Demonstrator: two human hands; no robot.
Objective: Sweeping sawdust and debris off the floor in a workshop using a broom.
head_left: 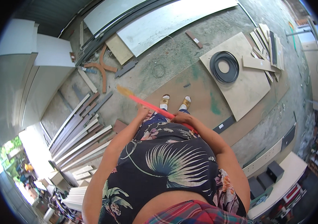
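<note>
Slanting across in front of my waist is a broom (149, 105) with a long red handle and a yellowish-brown, blurred end that points to the far left. My right hand (181, 118) is closed round the handle near my waist. Farther along, my left hand (143, 111) is closed at the handle too, its fingers partly hidden. Beyond the broom, my feet stand on a large brown board (174, 88) lying on the floor.
A black coil (224, 67) rests on a pale board (248, 87) at the right, beside stacked strips (266, 43). Many long strips (80, 128) lie at the left near curved brown pieces (103, 69). White panels (166, 22) lie at the far side; tall cabinets (47, 78) stand left.
</note>
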